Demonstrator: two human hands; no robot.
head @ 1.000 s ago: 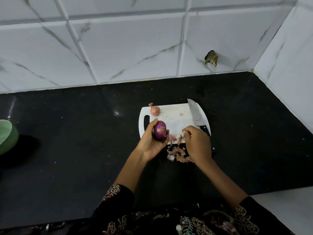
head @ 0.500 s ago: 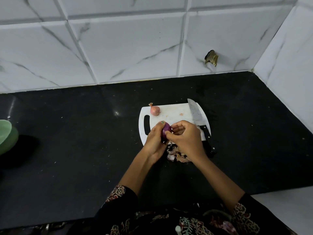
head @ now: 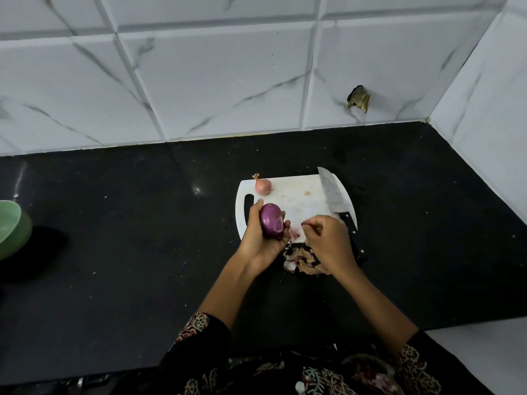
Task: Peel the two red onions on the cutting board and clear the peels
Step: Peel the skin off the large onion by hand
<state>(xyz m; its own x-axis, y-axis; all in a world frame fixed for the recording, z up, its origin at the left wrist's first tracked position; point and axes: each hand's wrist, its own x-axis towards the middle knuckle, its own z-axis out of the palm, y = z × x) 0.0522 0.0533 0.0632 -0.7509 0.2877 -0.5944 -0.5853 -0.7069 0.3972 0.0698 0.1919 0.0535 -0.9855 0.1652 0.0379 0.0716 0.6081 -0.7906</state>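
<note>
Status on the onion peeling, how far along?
Done: the onion gripped in the left hand looks peeled, shiny purple. In hand: the right hand, fingers curled, is low over the peels at the board's near edge; whether it holds a scrap I cannot tell. Left: the small onion still wears its dry skin, and the peels are not yet cleared.

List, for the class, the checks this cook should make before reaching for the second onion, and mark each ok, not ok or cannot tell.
1. Purple onion fully peeled: cannot tell, its far side is hidden in the left hand.
2. Right hand free: cannot tell, fingertips seem to pinch something.
3. Small onion unpeeled on the cutting board: ok.
4. Knife lying untouched: ok.
5. Peels cleared: not ok.
</note>
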